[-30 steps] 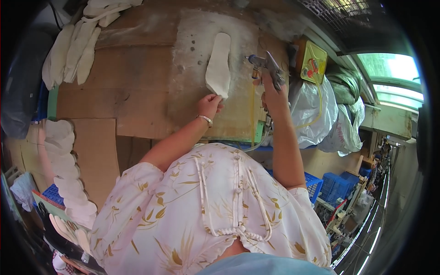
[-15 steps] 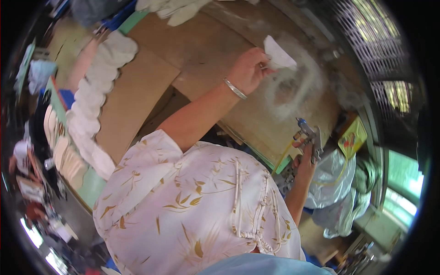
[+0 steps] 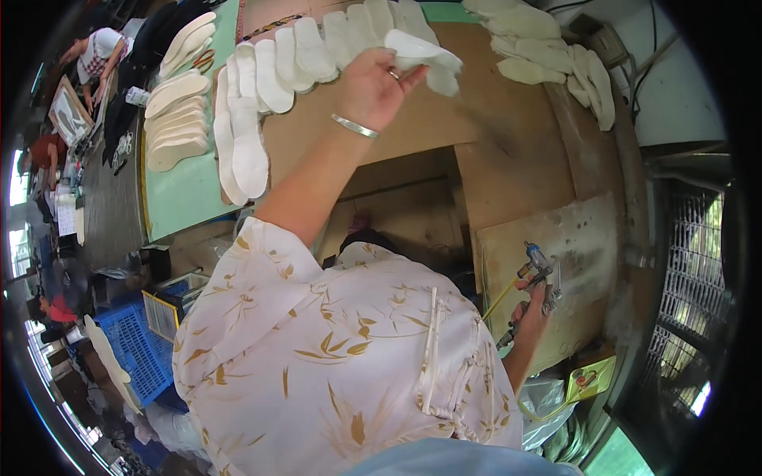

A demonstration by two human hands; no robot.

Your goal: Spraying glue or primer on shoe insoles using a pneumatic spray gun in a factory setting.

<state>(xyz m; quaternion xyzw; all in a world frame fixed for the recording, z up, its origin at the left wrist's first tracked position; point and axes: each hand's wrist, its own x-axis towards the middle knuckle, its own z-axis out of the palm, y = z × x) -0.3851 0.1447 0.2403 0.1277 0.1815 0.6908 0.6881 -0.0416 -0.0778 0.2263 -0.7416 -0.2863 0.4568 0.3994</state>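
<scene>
My left hand [image 3: 375,94] pinches a white insole [image 3: 421,49] by its edge, thumb and fingers closed on it, above the far side of the table. Directly beyond it runs a curved row of overlapping white insoles [image 3: 295,62] on brown cardboard [image 3: 333,115]. At the right, my right hand [image 3: 530,311] grips a metal spray gun [image 3: 540,268] with a blue top part. A yellow hose [image 3: 498,301] runs by the gun. Beneath the gun lies a board [image 3: 583,230] dusted with pale residue.
Cream insoles [image 3: 176,127] lie stacked on a green surface [image 3: 178,202] at the left. Another insole pile [image 3: 532,47] sits at the far right. A blue crate [image 3: 136,349] stands lower left. Past the left tables, another person [image 3: 103,51] bends over work. A barred window [image 3: 686,270] is at right.
My left hand with the insole has moved from above the dusted board leftward to the insole row. The view has turned left. My right hand keeps hold of the spray gun.
</scene>
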